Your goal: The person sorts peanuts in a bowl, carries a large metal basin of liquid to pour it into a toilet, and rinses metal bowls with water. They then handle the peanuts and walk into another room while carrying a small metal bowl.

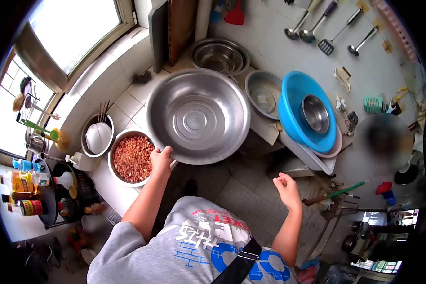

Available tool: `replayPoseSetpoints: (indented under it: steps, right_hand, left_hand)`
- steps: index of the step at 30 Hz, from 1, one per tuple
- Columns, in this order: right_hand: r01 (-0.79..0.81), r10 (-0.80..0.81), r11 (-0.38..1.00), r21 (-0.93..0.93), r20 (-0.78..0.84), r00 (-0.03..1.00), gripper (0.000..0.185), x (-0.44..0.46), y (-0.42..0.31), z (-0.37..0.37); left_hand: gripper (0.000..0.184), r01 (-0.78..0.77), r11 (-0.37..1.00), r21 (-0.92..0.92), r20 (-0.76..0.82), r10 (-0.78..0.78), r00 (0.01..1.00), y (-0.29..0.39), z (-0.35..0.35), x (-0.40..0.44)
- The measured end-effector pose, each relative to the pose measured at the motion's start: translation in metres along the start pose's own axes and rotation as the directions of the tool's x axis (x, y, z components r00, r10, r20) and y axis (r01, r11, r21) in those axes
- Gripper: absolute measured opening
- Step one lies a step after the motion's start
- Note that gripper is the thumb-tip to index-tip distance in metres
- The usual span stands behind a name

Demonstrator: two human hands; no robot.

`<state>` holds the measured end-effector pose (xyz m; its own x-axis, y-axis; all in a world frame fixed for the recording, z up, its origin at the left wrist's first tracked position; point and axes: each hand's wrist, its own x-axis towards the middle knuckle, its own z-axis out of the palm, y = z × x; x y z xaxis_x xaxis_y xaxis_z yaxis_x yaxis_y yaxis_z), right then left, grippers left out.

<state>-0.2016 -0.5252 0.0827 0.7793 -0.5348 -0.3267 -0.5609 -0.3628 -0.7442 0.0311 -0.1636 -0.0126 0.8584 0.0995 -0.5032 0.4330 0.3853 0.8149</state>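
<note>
My left hand [161,163] grips the near-left rim of a wide metal basin [196,118], thumb over the edge and fingers hidden below. The basin's inside shows bare metal with ring marks at its bottom. Just left of that hand stands a pot [111,163] filled with small reddish-brown pieces, like peanuts or beans [131,158]; the basin overlaps its right edge. My right hand [288,191] hangs in the air over the floor, apart from everything. Its fingers are curled together, with nothing visible in them.
On the right, a blue basin [291,118] holds a small metal bowl [315,113]. Behind are a metal pan [264,92] and nested metal bowls [220,54]. A white pot [97,137] and sauce bottles [26,189] stand left. Ladles [307,35] hang on the wall.
</note>
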Motion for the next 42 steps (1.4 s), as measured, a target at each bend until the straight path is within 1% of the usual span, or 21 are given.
replayPoseSetpoints:
  steps: [1,2,3,6,7,13,15,19,22,25,31,33,34,36,37,38,40,41,42]
  right_hand:
    - [0.032,-0.032,0.999,-0.024,0.012,0.999,0.025,0.002,-0.002,0.003]
    - [0.017,-0.016,0.999,-0.033,0.011,1.0,0.025,0.004,-0.01,0.002]
    - [0.007,-0.006,0.999,-0.04,0.005,1.0,0.025,0.003,-0.015,0.004]
    - [-0.018,0.018,0.998,-0.055,-0.011,1.0,0.026,-0.002,-0.029,0.008]
    - [-0.034,0.033,0.998,-0.046,-0.014,0.999,0.026,-0.003,-0.03,0.007]
    - [-0.094,0.093,0.993,-0.071,-0.022,0.995,0.027,-0.007,-0.019,0.011]
    - [-0.121,0.12,0.991,-0.065,-0.028,0.992,0.027,-0.007,-0.011,0.013]
    - [-0.129,0.127,0.99,-0.06,-0.029,0.991,0.026,-0.01,-0.008,0.018]
    - [-0.12,0.119,0.99,-0.069,-0.021,0.993,0.028,-0.011,-0.009,0.018]
    - [-0.127,0.127,0.99,-0.057,-0.004,0.992,0.028,-0.011,-0.006,0.019]
    - [-0.139,0.139,0.99,-0.019,0.03,0.99,0.03,-0.007,0.013,0.014]
    - [-0.138,0.139,0.99,-0.027,0.038,0.99,0.031,-0.004,0.012,0.012]
    - [-0.131,0.132,0.991,-0.016,0.048,0.99,0.031,-0.003,0.016,0.01]
    - [-0.106,0.106,0.994,0.003,0.072,0.992,0.031,0.004,0.025,0.004]
    - [-0.096,0.097,0.995,-0.019,0.088,0.991,0.031,0.008,0.026,-0.003]
    - [-0.074,0.077,0.997,-0.035,0.079,0.994,0.031,0.01,0.03,-0.008]
    - [-0.022,0.025,0.998,-0.054,0.058,0.998,0.031,0.019,0.043,-0.016]
    - [-0.031,0.034,0.999,-0.044,0.063,0.997,0.029,0.025,0.048,-0.02]
    - [-0.002,-0.001,0.999,0.054,0.061,0.998,0.027,0.03,0.054,-0.025]
  left_hand:
    - [0.01,-0.018,0.999,-0.038,-0.018,0.017,1.0,0.003,0.005,0.011]
    - [0.011,-0.022,0.997,-0.069,-0.049,0.019,0.999,0.007,0.01,0.02]
    - [0.011,-0.037,0.999,-0.033,-0.099,0.034,0.995,0.007,0.011,0.031]
    - [0.013,-0.044,0.998,-0.055,-0.177,0.033,0.984,0.003,0.012,0.057]
    - [0.015,-0.024,0.998,-0.063,-0.181,0.012,0.983,0.0,0.01,0.066]
    - [0.013,-0.055,0.99,-0.131,-0.245,0.021,0.969,-0.005,0.015,0.082]
    - [0.014,-0.072,0.982,-0.177,-0.234,0.029,0.972,-0.009,0.015,0.089]
    - [0.011,-0.097,0.974,-0.206,-0.256,0.042,0.966,-0.017,0.012,0.102]
    - [0.014,-0.09,0.978,-0.19,-0.228,0.045,0.973,-0.023,0.011,0.105]
    - [0.015,-0.112,0.961,-0.253,-0.247,0.047,0.968,-0.024,0.02,0.104]
    - [0.021,-0.147,0.97,-0.196,-0.178,0.112,0.978,-0.035,0.024,0.099]
    - [0.025,-0.122,0.975,-0.187,-0.151,0.094,0.984,-0.037,0.025,0.093]
    - [0.031,-0.085,0.984,-0.154,-0.112,0.068,0.991,-0.038,0.024,0.089]
    - [0.038,-0.042,0.994,-0.104,-0.105,0.031,0.994,-0.041,0.026,0.08]
    - [0.042,-0.028,0.996,-0.09,-0.091,0.02,0.996,-0.043,0.028,0.072]
    - [0.037,0.024,0.998,-0.065,-0.096,-0.03,0.995,-0.044,0.03,0.063]
    - [0.03,0.068,0.998,0.007,-0.057,-0.067,0.996,-0.048,0.037,0.039]
    - [0.023,0.086,0.995,0.042,-0.044,-0.084,0.996,-0.05,0.044,0.027]
    - [0.02,0.103,0.993,0.064,-0.016,-0.102,0.995,-0.056,0.049,0.017]
